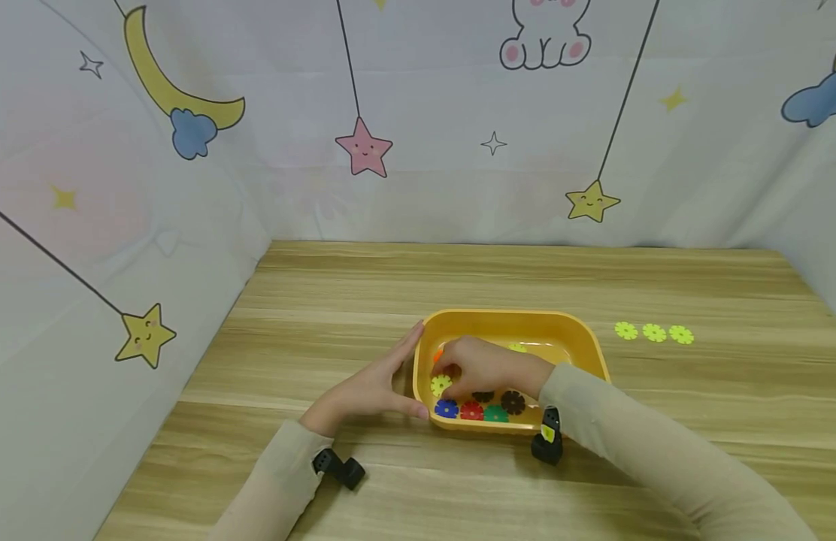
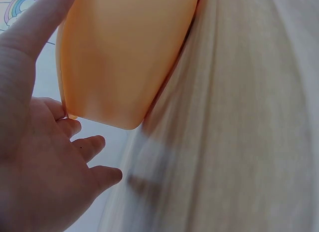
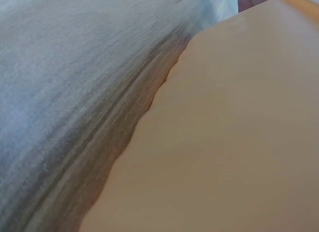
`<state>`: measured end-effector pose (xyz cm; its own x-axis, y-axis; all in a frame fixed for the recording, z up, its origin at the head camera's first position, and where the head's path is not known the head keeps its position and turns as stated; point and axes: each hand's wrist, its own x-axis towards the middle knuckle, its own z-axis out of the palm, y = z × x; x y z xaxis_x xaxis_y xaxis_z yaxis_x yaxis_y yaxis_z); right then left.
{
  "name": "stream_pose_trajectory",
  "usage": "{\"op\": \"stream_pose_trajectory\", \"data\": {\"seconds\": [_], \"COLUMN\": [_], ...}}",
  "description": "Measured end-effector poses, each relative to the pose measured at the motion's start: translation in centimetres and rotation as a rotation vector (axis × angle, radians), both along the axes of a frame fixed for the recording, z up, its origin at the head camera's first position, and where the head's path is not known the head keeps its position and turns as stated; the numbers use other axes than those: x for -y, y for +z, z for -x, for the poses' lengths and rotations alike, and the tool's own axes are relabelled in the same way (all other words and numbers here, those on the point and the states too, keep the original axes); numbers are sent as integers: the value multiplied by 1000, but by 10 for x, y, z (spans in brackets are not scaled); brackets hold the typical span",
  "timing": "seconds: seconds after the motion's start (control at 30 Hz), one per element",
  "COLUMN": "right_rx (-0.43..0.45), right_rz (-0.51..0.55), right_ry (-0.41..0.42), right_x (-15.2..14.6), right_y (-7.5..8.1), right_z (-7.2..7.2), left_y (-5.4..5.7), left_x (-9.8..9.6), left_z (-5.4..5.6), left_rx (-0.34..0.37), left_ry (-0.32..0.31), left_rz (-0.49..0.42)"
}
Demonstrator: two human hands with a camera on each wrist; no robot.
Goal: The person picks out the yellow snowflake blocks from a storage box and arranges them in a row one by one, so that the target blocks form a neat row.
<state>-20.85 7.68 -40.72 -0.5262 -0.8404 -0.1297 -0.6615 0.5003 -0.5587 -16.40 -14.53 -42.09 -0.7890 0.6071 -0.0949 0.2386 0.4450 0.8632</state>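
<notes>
In the head view my left hand (image 1: 374, 389) rests against the left end of an orange-yellow plastic bin (image 1: 499, 321), fingers stretched to the far corner and thumb at the near one. The left wrist view shows this hand's spread fingers (image 2: 89, 147) beside the bin wall. My right hand (image 1: 482, 364) reaches inside the bin, its thumb and forefinger bent about a yellow notched disc (image 1: 441, 386). Close by lie a blue disc (image 1: 446, 409), a red disc (image 1: 472, 411), a green disc (image 1: 495, 414) and a black disc (image 1: 513, 402). An orange disc (image 1: 437, 355) is partly hidden behind the fingers.
Three yellow notched discs (image 1: 654, 333) lie in a row on the wooden table (image 1: 337, 289), right of the bin. Another yellow disc (image 1: 518, 348) shows inside the bin behind my right wrist. A patterned white curtain (image 1: 445, 203) borders the table's back and sides.
</notes>
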Motion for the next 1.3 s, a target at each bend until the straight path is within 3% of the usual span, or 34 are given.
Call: {"op": "stream_pose_trajectory", "data": {"seconds": [0.13, 0.4, 1.3], "right_rx": [11, 116, 152], "right_rz": [-11, -39, -1], "right_ry": [11, -14, 33], "right_x": [0, 0, 4], "right_y": [0, -1, 5], "right_z": [0, -2, -7], "left_y": [-1, -1, -1], "left_x": [0, 0, 0], "left_z": [0, 0, 0], "left_rx": [-7, -12, -17], "left_ry": [-3, -8, -16], "left_rz": [6, 5, -11]}}
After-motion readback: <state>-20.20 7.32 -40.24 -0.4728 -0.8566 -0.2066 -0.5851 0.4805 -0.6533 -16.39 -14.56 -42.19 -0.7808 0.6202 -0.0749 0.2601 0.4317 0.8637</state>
